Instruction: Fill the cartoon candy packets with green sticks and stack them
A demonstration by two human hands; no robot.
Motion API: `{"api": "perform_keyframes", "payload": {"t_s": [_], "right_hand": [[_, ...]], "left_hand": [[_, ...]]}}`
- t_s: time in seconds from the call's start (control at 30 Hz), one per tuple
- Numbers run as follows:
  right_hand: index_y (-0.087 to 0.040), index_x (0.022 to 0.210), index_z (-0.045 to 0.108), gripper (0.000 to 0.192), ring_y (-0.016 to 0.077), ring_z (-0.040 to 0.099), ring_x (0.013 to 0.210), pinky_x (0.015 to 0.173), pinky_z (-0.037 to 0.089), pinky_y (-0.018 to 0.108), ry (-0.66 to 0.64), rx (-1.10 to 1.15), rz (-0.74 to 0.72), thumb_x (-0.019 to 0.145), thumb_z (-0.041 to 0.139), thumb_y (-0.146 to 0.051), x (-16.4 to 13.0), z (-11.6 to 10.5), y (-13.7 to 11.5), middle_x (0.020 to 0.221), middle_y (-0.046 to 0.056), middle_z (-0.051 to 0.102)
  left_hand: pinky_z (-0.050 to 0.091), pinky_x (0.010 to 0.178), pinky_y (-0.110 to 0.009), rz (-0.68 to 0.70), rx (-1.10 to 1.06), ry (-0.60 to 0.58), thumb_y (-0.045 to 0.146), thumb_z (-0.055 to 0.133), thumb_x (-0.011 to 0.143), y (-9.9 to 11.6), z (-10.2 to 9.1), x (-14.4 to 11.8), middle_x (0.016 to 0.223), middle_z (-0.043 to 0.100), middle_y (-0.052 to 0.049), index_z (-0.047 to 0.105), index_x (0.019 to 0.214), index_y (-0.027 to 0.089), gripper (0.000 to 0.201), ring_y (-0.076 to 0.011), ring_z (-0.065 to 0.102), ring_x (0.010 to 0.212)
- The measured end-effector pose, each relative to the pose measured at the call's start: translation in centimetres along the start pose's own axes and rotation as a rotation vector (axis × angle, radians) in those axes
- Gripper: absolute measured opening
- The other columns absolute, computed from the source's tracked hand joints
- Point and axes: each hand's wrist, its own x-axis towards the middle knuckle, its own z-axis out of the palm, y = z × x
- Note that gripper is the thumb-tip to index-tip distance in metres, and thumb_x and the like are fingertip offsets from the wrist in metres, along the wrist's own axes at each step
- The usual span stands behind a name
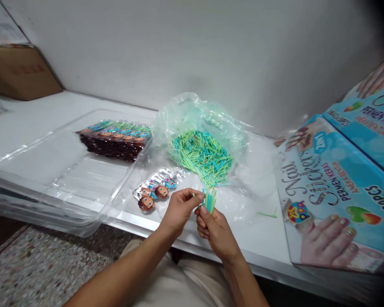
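1. Right hand (216, 228) is closed around a small bundle of green and blue plastic sticks (210, 199); the bundle stands roughly upright, fanned slightly at the top, just above the front edge of the white table (25, 123).
2. Left hand (179, 209) pinches a single stick (196, 195) between thumb and forefinger, its tip touching or just beside the bundle. Whether it is entering or leaving the bundle cannot be told.
3. Judgement: the step goes best with the bundle held low on its shafts, so the tops stay free and even, and with the single stick handled near its end, kept parallel to the rest.
4. Judgement: a loose right-hand hold risks sticks slipping out; one stray stick (267, 215) already lies on the table to the right.
5. The loose pile of sticks (200, 155) sits on an opened clear plastic bag (192, 115), just behind the hands.
6. Cartoon-face packets (155, 192) lie left of the hands; a stacked row of them (115, 138) rests in a clear plastic tray (51, 170).
7. Nail-sticker candy boxes (333, 192) stand at the right.
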Motion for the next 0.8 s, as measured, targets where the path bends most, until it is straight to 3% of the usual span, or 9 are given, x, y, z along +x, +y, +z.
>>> {"api": "perform_keyframes", "payload": {"t_s": [0.23,0.4,0.63,0.8], "right_hand": [[-0.016,0.085,0.055,0.034,0.0037,0.024,0.04,0.039,0.018,0.02,0.029,0.022,0.012,0.085,0.057,-0.05,-0.46,0.04,0.18,0.056,-0.009,0.037],[-0.016,0.085,0.054,0.032,0.0041,0.024,0.042,0.04,0.019,0.02,-0.027,0.009,-0.008,0.088,0.055,-0.048,-0.75,-0.09,0.26,0.056,-0.008,0.036],[-0.017,0.083,0.053,0.031,0.0043,0.023,0.043,0.041,0.02,0.021,-0.038,0.0,-0.006,0.087,0.056,-0.048,-0.95,-0.11,0.05,0.056,-0.008,0.036],[-0.017,0.082,0.054,0.031,0.0039,0.023,0.043,0.041,0.019,0.021,-0.042,0.01,-0.002,0.087,0.056,-0.048,-0.95,-0.09,-0.04,0.057,-0.008,0.036]], "left_hand": [[0.036,0.052,-0.021,0.019,-0.045,0.072,0.014,0.06,0.062,0.18,0.36,-0.59,0.066,0.063,0.001,0.052,0.066,0.016,0.009,-0.008,0.048,0.054],[0.036,0.05,-0.021,-0.032,0.094,-0.009,0.024,0.067,0.064,0.54,0.43,-0.55,0.058,0.054,0.003,0.064,0.08,0.014,0.02,-0.0083,0.045,0.053],[0.035,0.05,-0.021,-0.011,0.101,-0.017,0.027,0.071,0.062,0.0,0.27,-0.31,0.059,0.053,0.003,0.064,0.07,0.013,0.018,-0.0065,0.042,0.05],[0.033,0.046,-0.02,-0.006,0.117,0.001,0.022,0.066,0.062,0.27,0.52,-0.44,0.054,0.046,0.006,0.056,0.064,0.015,0.012,-0.0058,0.039,0.048]]}}
